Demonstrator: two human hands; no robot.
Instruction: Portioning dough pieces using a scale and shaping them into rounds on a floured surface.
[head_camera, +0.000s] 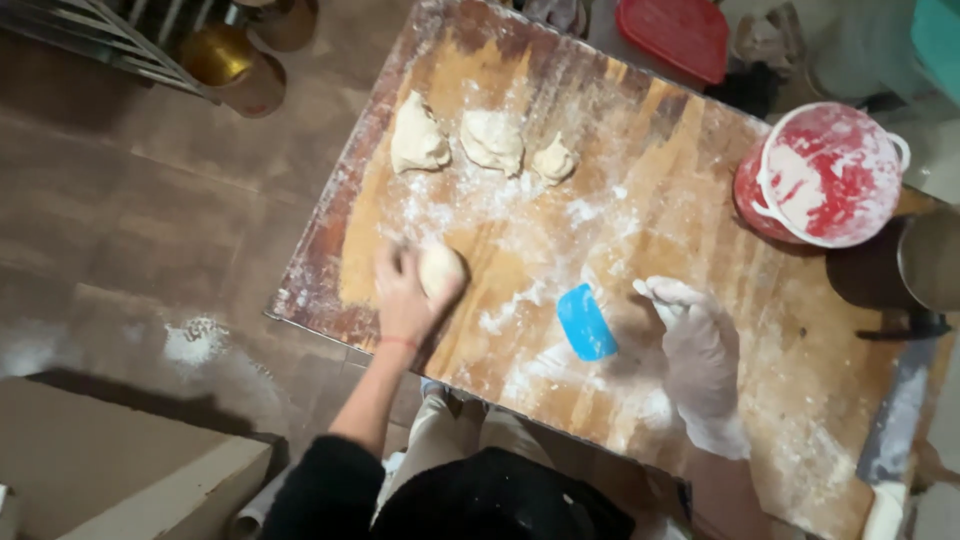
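Note:
My left hand (403, 300), bare with a thin red band at the wrist, cups a smooth round dough ball (442, 268) against the floured wooden board (680, 200). My right hand (700, 355) wears a white glove dusted with flour. It rests flat on the board with fingers apart and holds nothing. A blue plastic scraper (586, 322) lies just left of it. Three rough dough pieces (418, 138), (492, 140), (554, 160) sit in a row at the board's far side.
A red two-handled pot (825, 172) smeared with flour stands on the board's right corner, a metal pot (930, 260) beside it. A red lid (675, 35) lies beyond. Brass vessels (220, 55) stand on the floor, near spilled flour (195, 340) and a cardboard box (100, 470).

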